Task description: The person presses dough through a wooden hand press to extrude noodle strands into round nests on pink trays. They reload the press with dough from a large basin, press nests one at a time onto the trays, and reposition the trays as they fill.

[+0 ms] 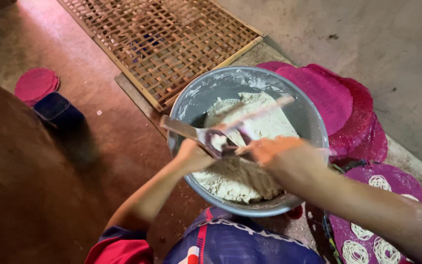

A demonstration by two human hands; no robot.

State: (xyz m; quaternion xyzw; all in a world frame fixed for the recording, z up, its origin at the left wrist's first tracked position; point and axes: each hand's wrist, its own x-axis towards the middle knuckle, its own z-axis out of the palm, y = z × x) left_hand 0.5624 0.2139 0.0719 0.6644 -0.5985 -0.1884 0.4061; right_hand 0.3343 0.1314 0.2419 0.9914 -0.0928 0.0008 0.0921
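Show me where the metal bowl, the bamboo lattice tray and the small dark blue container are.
metal bowl point(312, 117): head view, bare inner wall at its right side.
bamboo lattice tray point(164, 41): head view, middle of the weave.
small dark blue container point(57, 111): head view, its top.

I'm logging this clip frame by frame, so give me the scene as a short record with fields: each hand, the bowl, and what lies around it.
left hand: grips a metal spoon over the bowl
right hand: holds a flat stick against the spoon
bowl: metal, holds pale dough
right of the bowl: stacked magenta round mats
behind the bowl: woven bamboo tray
floor, left: dark blue container
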